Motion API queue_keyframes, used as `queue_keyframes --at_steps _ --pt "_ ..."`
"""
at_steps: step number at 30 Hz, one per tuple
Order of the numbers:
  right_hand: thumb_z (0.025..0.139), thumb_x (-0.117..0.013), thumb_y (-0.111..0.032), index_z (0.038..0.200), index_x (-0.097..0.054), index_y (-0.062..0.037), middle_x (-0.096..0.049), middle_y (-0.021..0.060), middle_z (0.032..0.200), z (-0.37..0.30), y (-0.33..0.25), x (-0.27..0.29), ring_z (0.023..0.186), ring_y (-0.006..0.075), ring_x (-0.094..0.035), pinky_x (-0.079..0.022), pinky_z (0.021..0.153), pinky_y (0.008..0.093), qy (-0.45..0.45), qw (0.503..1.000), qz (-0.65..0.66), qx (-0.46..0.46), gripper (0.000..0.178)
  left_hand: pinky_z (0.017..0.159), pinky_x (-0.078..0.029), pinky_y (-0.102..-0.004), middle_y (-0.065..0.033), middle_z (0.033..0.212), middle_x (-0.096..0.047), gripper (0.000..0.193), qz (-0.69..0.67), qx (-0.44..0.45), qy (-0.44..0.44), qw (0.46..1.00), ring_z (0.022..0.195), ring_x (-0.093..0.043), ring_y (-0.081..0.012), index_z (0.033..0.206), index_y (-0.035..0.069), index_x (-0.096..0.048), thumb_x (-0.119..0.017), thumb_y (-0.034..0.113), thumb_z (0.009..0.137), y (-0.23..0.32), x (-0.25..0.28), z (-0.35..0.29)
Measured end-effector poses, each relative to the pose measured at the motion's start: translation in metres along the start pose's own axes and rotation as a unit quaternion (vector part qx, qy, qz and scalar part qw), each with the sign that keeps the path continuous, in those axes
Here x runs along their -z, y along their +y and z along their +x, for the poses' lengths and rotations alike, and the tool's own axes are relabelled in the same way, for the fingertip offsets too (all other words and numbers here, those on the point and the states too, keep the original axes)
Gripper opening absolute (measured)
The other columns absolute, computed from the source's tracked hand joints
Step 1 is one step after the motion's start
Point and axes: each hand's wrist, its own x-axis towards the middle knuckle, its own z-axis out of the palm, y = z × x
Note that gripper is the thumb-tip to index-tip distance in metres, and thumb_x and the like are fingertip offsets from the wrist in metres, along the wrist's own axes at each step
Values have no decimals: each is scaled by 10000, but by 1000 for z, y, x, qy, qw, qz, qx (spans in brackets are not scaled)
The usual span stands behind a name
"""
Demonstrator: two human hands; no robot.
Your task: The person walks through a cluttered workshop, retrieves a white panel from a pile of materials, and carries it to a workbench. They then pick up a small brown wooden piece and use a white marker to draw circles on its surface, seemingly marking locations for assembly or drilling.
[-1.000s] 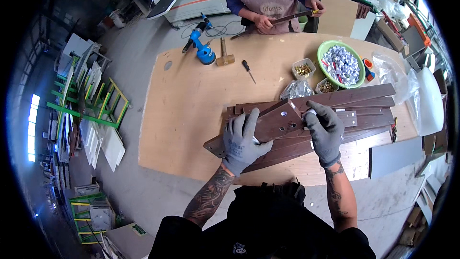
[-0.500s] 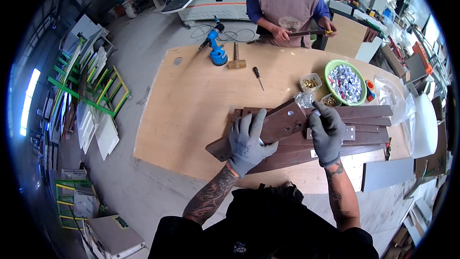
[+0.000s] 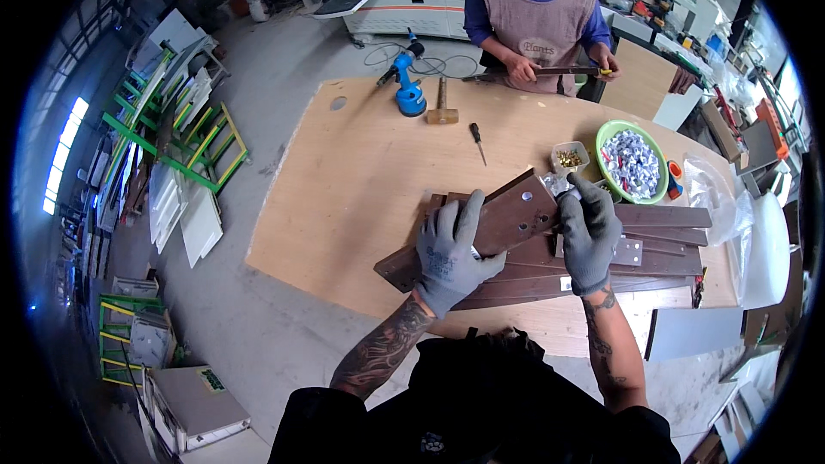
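Possibly the brown bar (image 3: 507, 222), clasped by the left grip (image 3: 451, 259) over the plank stack (image 3: 666, 258), could slip if that loosens; the right grip's (image 3: 591, 241) hold is unclear.

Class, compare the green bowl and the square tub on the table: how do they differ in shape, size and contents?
Shape: the bowl is round, while the tub is squarish with rounded corners.
Size: the bowl is clearly larger than the tub.
Contents: the bowl holds mostly blue-white pieces with some red, while the tub holds gold-coloured pieces.
Shared: both are open-topped, hold many small pieces and stand on the table.
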Motion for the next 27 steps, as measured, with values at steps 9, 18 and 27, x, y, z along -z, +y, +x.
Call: queue_keyframes --at_steps 9,18,27 --pt "971 -645 -83 1215 -668 19 -684 76 909 0 3 -5 809 105 -625 -516 742 267 -3 998 -28 54 266 841 -464 -459 -130 1153 -538 873 9 13 2 1000 1021 -561 -315 1364 42 -540 -868 303 598 1 5 0" --pt "971 -661 -101 1212 -671 14 -724 89 947 -3 14 -10 827 108 -650 -532 766 266 5 998 -32 52 268 850 -466 -454 -129 1159 -537 882 6 30 5 1000 1033 -556 -318 1379 55 -533 -869 294 599 -2 -2 -7" --pt "984 -657 -110 1189 -671 51 -728 87 969 -5 1 -12 850 91 -631 -523 782 251 -7 998 52 24 261 851 -467 -490 -136 1175 -503 936 -21 29 14 999 1041 -547 -344 1432 94 -499 -858 357 608 -12 -2 -6"
